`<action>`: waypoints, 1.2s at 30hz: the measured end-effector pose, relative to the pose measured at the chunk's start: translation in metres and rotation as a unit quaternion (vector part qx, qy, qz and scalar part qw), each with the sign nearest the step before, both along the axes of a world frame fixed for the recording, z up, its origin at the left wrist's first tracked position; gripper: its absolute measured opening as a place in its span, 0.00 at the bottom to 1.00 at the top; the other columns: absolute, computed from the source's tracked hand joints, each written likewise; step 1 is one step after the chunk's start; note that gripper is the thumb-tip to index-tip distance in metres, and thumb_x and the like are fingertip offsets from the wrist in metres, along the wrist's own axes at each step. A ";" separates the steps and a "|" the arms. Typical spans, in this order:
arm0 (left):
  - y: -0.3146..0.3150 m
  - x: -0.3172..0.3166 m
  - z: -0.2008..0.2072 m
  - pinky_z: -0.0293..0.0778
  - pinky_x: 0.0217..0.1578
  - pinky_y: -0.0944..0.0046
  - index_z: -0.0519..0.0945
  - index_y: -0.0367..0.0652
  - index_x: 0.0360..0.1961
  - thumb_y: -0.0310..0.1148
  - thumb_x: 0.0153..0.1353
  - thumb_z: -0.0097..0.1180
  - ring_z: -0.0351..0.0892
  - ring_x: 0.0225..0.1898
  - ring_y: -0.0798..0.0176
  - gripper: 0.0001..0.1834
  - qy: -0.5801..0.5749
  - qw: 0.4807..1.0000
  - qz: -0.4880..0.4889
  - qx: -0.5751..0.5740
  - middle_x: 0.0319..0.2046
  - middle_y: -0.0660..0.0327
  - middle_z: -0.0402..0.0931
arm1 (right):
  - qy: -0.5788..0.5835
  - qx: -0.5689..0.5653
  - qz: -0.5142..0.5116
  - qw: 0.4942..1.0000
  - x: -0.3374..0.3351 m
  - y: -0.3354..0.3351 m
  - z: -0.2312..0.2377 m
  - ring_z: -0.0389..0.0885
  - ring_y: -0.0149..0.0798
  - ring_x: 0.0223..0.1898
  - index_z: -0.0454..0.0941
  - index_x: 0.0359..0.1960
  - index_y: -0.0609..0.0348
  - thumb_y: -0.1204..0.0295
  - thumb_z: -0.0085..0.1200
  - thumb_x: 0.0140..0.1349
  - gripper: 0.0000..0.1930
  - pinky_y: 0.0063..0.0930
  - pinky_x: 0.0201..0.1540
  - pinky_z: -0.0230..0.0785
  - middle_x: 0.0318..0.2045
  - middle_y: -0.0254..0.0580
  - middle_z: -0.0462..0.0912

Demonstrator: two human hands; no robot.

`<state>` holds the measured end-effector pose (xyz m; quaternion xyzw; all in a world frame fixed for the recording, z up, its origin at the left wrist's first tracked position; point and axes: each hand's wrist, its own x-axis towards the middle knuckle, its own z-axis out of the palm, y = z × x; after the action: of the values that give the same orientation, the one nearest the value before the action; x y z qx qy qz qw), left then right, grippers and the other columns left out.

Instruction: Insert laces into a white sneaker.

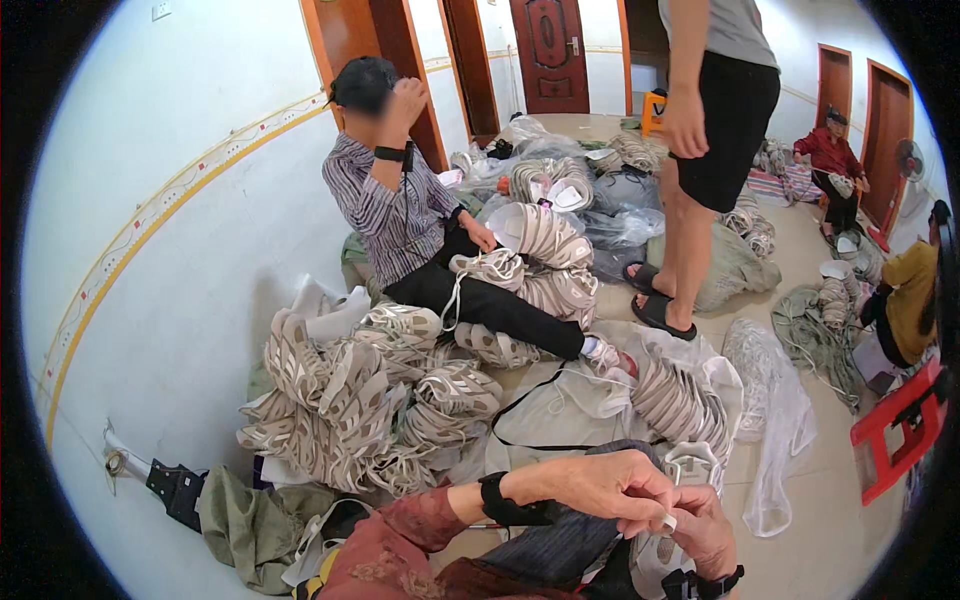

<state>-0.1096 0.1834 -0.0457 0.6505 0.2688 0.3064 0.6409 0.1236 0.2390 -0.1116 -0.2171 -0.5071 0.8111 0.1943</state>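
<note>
My left hand (610, 488) reaches across from the lower left, its fingers pinched together. Against its fingertips, my right hand (706, 530) is also closed. Between them a short end of a pale shoelace (668, 523) shows; most of it is hidden by the fingers. Right below the hands lies a beige and white shoe upper (655, 560), partly covered by my right hand and wrist. Just beyond my fingers another pale upper (692, 466) ends a long nested row of beige uppers (680, 405). Both my wrists wear black bands.
A big heap of beige uppers (370, 385) lies to the left. A seated person (400, 190) handles an upper; another person (720, 110) stands beyond. Clear plastic (770, 430) and a red stool (900, 435) are on the right. Two more people sit at the far right.
</note>
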 end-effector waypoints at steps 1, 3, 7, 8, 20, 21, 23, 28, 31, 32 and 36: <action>-0.001 -0.003 -0.003 0.71 0.27 0.71 0.81 0.38 0.35 0.36 0.70 0.53 0.76 0.24 0.74 0.12 0.033 0.999 0.007 0.019 0.21 0.66 0.79 | -0.009 0.015 -0.012 1.000 -0.002 -0.001 0.006 0.85 0.41 0.33 0.82 0.33 0.71 0.68 0.65 0.59 0.13 0.29 0.38 0.76 0.30 0.49 0.85; -0.003 -0.008 -0.005 0.71 0.27 0.70 0.81 0.38 0.36 0.35 0.69 0.53 0.76 0.24 0.74 0.11 0.064 0.997 0.014 0.037 0.21 0.66 0.79 | -0.018 0.030 -0.025 0.999 -0.004 -0.002 0.012 0.83 0.39 0.31 0.82 0.31 0.70 0.68 0.65 0.59 0.13 0.29 0.36 0.73 0.28 0.47 0.84; -0.010 -0.020 -0.010 0.71 0.27 0.70 0.81 0.38 0.36 0.35 0.69 0.51 0.77 0.23 0.73 0.12 0.089 0.994 0.046 0.031 0.21 0.65 0.79 | 0.039 0.067 -0.037 0.996 0.004 0.003 0.015 0.77 0.39 0.30 0.80 0.24 0.67 0.66 0.65 0.59 0.15 0.36 0.38 0.69 0.22 0.43 0.79; -0.012 -0.024 -0.014 0.71 0.27 0.70 0.81 0.38 0.36 0.35 0.69 0.51 0.76 0.23 0.73 0.12 0.109 0.992 0.059 0.028 0.21 0.66 0.79 | 0.051 0.054 -0.046 0.996 0.007 0.005 0.014 0.77 0.40 0.30 0.80 0.24 0.67 0.66 0.64 0.59 0.15 0.36 0.38 0.69 0.22 0.44 0.80; -0.051 -0.067 -0.058 0.72 0.28 0.64 0.81 0.37 0.35 0.35 0.68 0.51 0.80 0.24 0.65 0.12 0.238 0.951 0.188 0.058 0.20 0.61 0.79 | 0.062 0.041 -0.160 0.984 0.049 0.016 0.003 0.75 0.40 0.24 0.80 0.25 0.68 0.63 0.66 0.58 0.17 0.37 0.35 0.70 0.20 0.45 0.79; -0.056 -0.070 -0.061 0.72 0.28 0.64 0.81 0.37 0.35 0.36 0.68 0.51 0.80 0.24 0.65 0.13 0.257 0.941 0.210 0.063 0.20 0.61 0.79 | 0.048 0.047 -0.162 0.984 0.056 0.019 0.002 0.76 0.39 0.24 0.80 0.25 0.69 0.65 0.66 0.59 0.16 0.35 0.35 0.70 0.20 0.45 0.79; -0.063 -0.076 -0.067 0.72 0.29 0.64 0.82 0.38 0.35 0.35 0.68 0.51 0.80 0.24 0.64 0.13 0.256 0.940 0.223 0.038 0.20 0.62 0.79 | 0.033 0.053 -0.165 0.984 0.068 0.023 -0.003 0.76 0.38 0.24 0.80 0.26 0.69 0.66 0.66 0.59 0.15 0.33 0.34 0.71 0.21 0.44 0.80; -0.083 -0.087 -0.080 0.72 0.29 0.63 0.83 0.39 0.35 0.35 0.67 0.51 0.80 0.24 0.63 0.12 0.316 0.911 0.260 0.050 0.21 0.62 0.80 | -0.068 0.086 -0.189 0.976 0.078 0.024 -0.008 0.78 0.32 0.25 0.81 0.28 0.68 0.71 0.64 0.60 0.10 0.26 0.31 0.71 0.22 0.42 0.82; -0.091 -0.087 -0.086 0.73 0.29 0.62 0.83 0.39 0.35 0.35 0.67 0.52 0.80 0.24 0.62 0.12 0.311 0.917 0.248 -0.001 0.21 0.60 0.81 | -0.150 0.118 -0.187 0.964 0.079 0.022 -0.011 0.78 0.29 0.24 0.81 0.28 0.67 0.74 0.61 0.60 0.07 0.25 0.31 0.71 0.22 0.40 0.82; -0.094 -0.088 -0.092 0.73 0.29 0.62 0.83 0.39 0.35 0.35 0.67 0.52 0.80 0.24 0.62 0.12 0.311 0.917 0.248 -0.001 0.21 0.60 0.81 | -0.149 0.119 -0.187 0.964 0.078 0.021 -0.012 0.78 0.29 0.24 0.81 0.28 0.67 0.74 0.61 0.60 0.07 0.25 0.31 0.71 0.22 0.40 0.82; -0.105 -0.093 -0.114 0.74 0.29 0.61 0.84 0.38 0.35 0.35 0.66 0.53 0.80 0.24 0.60 0.12 0.359 0.895 0.264 0.016 0.21 0.59 0.81 | -0.178 0.153 -0.202 0.951 0.073 0.020 -0.015 0.77 0.27 0.24 0.82 0.28 0.66 0.76 0.59 0.59 0.05 0.22 0.31 0.70 0.22 0.38 0.82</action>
<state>-0.2031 0.0781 -0.1598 0.6313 0.6374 0.2144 0.3863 0.1962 0.2587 -0.1264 -0.4233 -0.5969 0.6160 0.2917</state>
